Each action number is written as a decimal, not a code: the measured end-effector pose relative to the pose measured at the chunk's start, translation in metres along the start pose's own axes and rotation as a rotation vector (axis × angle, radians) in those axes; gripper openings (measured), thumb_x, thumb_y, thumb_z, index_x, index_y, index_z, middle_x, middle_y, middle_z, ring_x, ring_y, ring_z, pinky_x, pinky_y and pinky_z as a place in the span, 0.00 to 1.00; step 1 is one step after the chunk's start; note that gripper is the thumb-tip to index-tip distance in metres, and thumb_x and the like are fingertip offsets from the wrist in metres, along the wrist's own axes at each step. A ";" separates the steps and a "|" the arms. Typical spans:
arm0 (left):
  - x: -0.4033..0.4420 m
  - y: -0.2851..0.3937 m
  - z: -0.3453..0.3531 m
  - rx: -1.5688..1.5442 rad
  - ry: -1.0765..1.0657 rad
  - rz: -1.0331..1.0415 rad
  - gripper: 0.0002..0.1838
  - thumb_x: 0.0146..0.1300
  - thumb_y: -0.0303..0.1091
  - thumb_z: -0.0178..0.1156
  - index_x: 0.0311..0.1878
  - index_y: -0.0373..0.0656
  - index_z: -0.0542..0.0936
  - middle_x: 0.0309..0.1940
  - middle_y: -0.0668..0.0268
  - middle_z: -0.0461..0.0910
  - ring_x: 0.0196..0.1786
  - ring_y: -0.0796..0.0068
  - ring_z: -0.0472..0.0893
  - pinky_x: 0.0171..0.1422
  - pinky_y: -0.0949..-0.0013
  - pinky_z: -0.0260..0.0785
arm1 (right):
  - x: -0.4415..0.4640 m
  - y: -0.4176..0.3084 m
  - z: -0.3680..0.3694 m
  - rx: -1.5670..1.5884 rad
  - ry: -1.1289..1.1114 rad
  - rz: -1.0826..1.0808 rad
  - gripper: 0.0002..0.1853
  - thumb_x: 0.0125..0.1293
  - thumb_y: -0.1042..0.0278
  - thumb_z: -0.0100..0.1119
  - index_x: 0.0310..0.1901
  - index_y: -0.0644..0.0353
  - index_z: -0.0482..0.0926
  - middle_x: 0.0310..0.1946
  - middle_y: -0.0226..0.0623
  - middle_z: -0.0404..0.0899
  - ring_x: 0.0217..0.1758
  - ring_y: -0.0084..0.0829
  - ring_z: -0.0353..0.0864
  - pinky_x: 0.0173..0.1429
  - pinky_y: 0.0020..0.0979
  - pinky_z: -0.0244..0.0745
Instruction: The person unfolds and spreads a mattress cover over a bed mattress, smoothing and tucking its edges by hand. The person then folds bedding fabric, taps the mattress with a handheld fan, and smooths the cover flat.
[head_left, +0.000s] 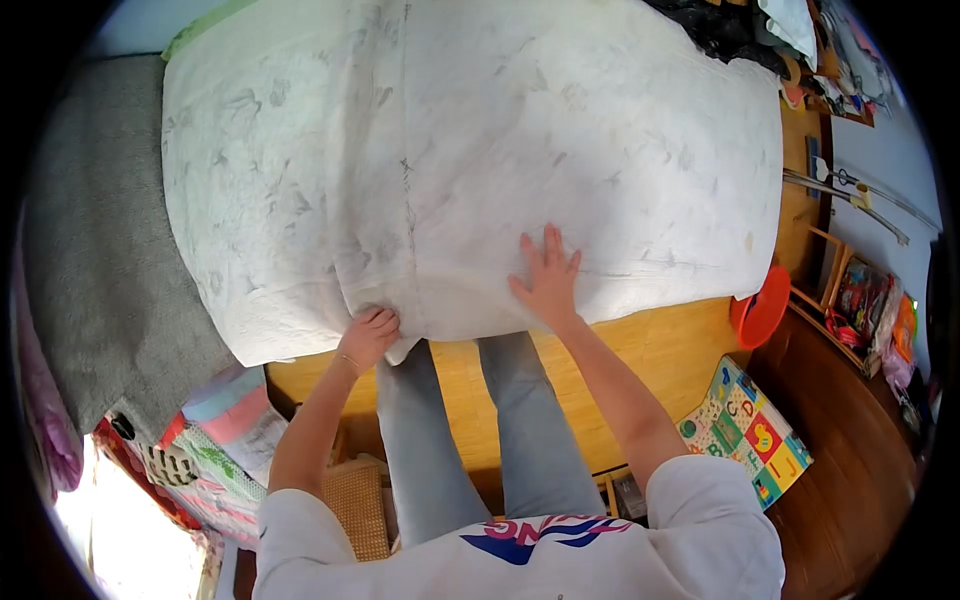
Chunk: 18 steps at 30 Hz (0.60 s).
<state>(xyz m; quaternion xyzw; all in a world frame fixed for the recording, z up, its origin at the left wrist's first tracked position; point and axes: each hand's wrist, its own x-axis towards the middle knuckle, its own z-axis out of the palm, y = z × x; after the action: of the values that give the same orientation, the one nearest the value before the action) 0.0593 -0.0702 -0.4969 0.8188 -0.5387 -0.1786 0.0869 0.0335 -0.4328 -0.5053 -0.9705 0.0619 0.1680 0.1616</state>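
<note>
A large white quilt [640, 170] with faint grey leaf prints is spread out in front of me, with a seam running down it left of the middle. My left hand [371, 335] is closed on the quilt's near edge, where the cloth bunches into folds. To its right, my right hand [549, 275] lies flat on the quilt with its fingers spread. The quilt's near edge hangs just beyond my legs.
A grey cover [100, 230] lies along the left, above a stack of folded bedding [225, 410]. At right are a red basin [762, 308], a folded alphabet mat [745, 430] and a brown leather seat [850, 440]. Yellow wooden floor [650, 335] shows below the quilt.
</note>
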 end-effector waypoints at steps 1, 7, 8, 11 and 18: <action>-0.003 0.000 0.001 -0.085 -0.107 -0.024 0.12 0.51 0.30 0.53 0.40 0.48 0.78 0.47 0.71 0.75 0.57 0.71 0.70 0.65 0.64 0.59 | -0.004 -0.003 0.003 -0.007 0.000 0.010 0.37 0.57 0.51 0.58 0.69 0.47 0.59 0.72 0.50 0.45 0.76 0.47 0.43 0.67 0.67 0.41; -0.054 -0.011 0.021 -0.285 -0.219 0.034 0.08 0.48 0.32 0.56 0.34 0.48 0.79 0.42 0.72 0.77 0.52 0.72 0.73 0.57 0.67 0.64 | -0.010 -0.021 0.003 -0.074 -0.107 0.016 0.39 0.57 0.53 0.59 0.69 0.47 0.57 0.72 0.54 0.42 0.76 0.49 0.41 0.66 0.68 0.43; -0.052 -0.010 0.022 -0.326 -0.218 0.009 0.09 0.47 0.33 0.57 0.35 0.48 0.78 0.42 0.71 0.77 0.52 0.71 0.73 0.56 0.67 0.65 | -0.011 -0.024 0.004 -0.084 -0.100 0.046 0.38 0.55 0.54 0.60 0.68 0.47 0.58 0.72 0.54 0.43 0.76 0.49 0.42 0.66 0.68 0.44; -0.048 -0.010 0.019 -0.471 -0.300 0.022 0.15 0.52 0.34 0.59 0.44 0.46 0.78 0.46 0.66 0.78 0.53 0.65 0.74 0.57 0.61 0.66 | -0.004 -0.039 0.006 -0.141 -0.058 0.096 0.37 0.53 0.55 0.62 0.66 0.50 0.61 0.69 0.55 0.48 0.74 0.50 0.47 0.65 0.66 0.49; -0.078 -0.136 -0.050 -0.381 0.010 -0.431 0.20 0.59 0.26 0.48 0.56 0.38 0.72 0.55 0.56 0.74 0.58 0.57 0.71 0.65 0.61 0.60 | 0.059 -0.098 0.011 0.069 0.192 0.237 0.31 0.50 0.58 0.63 0.56 0.59 0.67 0.51 0.49 0.67 0.55 0.48 0.66 0.55 0.52 0.62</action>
<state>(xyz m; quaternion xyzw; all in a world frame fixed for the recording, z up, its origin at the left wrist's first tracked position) 0.1668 0.0534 -0.4807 0.8841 -0.3087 -0.2868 0.2020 0.1028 -0.3406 -0.5063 -0.9619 0.1967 0.0903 0.1670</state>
